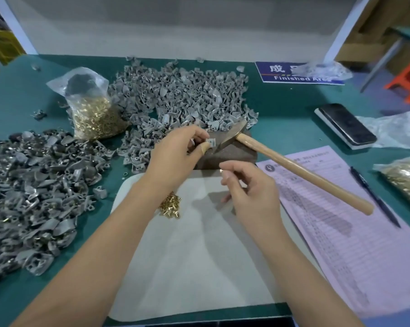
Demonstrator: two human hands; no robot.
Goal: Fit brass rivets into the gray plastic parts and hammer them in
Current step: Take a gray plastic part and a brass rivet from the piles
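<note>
Nearest me is the white cloth (187,256), spread on the green table (281,109), with a small heap of loose rivets (170,206) lying on it beside my left forearm. At far left a clear bag (90,107) stands open, its lower half full of brass rivets; a second bag (404,178) of them lies at the right edge. My left hand (175,154) pinches one gray part (210,142) between thumb and fingertips, holding it over the near edge of the dark block (232,154). My right hand (248,185), just beside and below it, has thumb and forefinger closed on something tiny; I cannot tell what. The hammer (293,166) lies free, head on the block, handle across the pink form (352,232). Gray parts are heaped behind (180,90) and to the left (34,185).
</note>
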